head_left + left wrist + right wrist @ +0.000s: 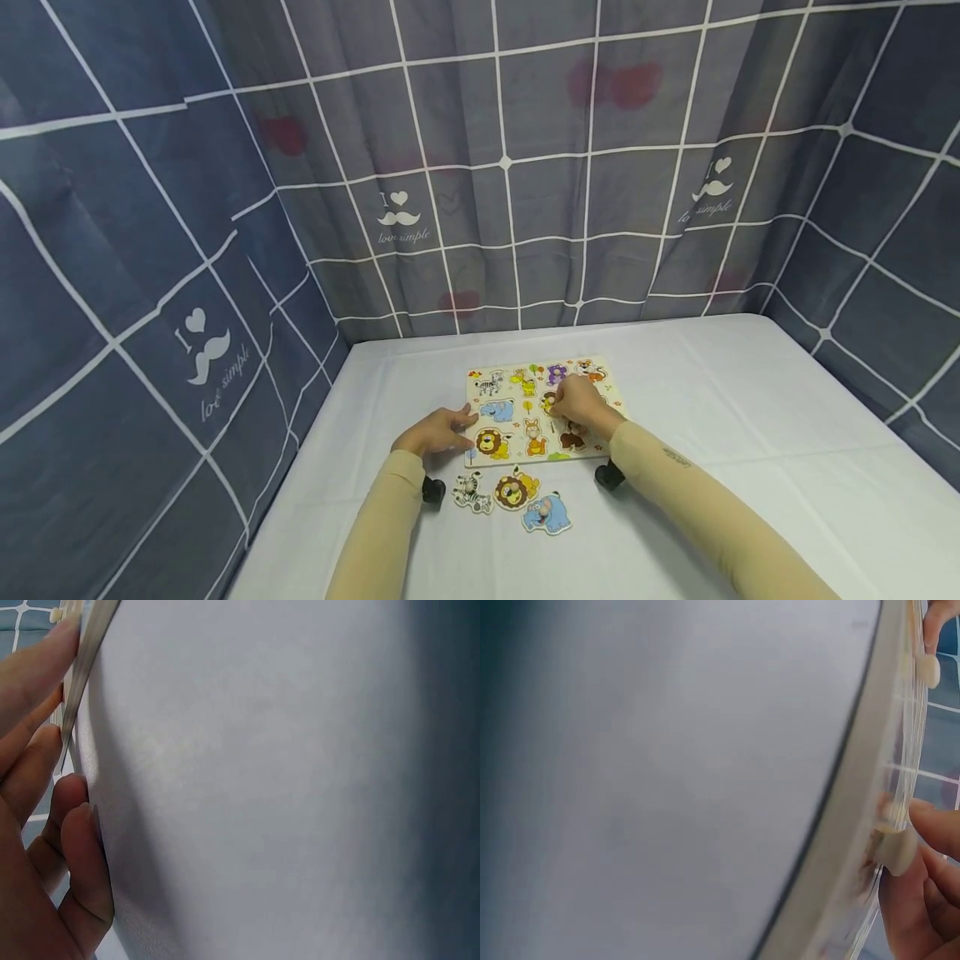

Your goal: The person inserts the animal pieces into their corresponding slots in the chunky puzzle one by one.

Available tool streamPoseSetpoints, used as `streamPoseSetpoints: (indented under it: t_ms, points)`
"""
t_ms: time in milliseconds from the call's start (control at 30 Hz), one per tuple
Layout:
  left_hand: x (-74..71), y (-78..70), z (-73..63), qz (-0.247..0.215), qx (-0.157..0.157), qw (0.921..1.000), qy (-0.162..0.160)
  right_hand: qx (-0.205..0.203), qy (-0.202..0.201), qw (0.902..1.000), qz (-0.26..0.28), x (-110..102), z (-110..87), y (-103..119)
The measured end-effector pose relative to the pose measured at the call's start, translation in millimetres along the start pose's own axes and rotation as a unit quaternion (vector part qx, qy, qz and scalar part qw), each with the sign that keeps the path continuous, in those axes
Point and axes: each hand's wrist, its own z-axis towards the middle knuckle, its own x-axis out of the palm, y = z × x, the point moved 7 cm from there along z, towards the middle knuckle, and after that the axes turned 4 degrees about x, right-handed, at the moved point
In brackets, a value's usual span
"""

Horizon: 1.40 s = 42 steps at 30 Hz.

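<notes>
A wooden animal puzzle board [517, 457] lies flat on the white table. My left hand [437, 432] rests at its left edge, fingertips touching the rim; the edge-on board [88, 656] also shows in the left wrist view. Over the board's middle right, my right hand [583, 402] bends its fingers down and pinches a small puzzle piece [549, 403], mostly hidden beneath them. The right wrist view shows the right fingers [911, 907] behind a pale knob [896, 851]. Below the board lie three loose pieces: a zebra [471, 493], a lion [516, 489] and an elephant [547, 513].
Zebra, elephant and lion pictures [492, 443] show along the board's left side. A brown animal piece [573, 437] sits near the right forearm. White cloth [697, 392] covers the table, and dark checked curtains [480, 200] stand around its back and sides.
</notes>
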Motion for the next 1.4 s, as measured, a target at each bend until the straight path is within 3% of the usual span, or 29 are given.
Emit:
streamPoseSetpoints:
  t_ms: [300,533,767,967,1167,1400]
  points:
    - [-1.8,1.9,2.9,0.010,-0.007,0.9999,0.000,-0.033,0.022,0.9990,0.019,1.7,-10.1,3.1]
    - [-1.1,1.3,3.8,0.000,-0.008,1.0000,0.001,-0.020,0.055,0.9981,0.020,2.4,-20.0,6.8]
    - [-2.1,-0.1,4.5,0.014,-0.006,0.9999,0.000,-0.072,0.053,0.9960,-0.001,-0.2,-29.6,23.1]
    - [-2.8,0.5,3.8,0.012,-0.009,0.9999,-0.003,-0.136,0.084,0.9871,0.005,6.1,-36.5,39.0]
    - [-1.0,1.9,2.3,-0.003,-0.015,0.9999,-0.005,-0.155,0.125,0.9798,0.015,17.1,-45.2,47.4]
    - [-0.7,0.4,0.2,0.009,-0.007,0.9999,-0.006,-0.214,0.187,0.9585,0.026,28.8,-58.3,63.3]
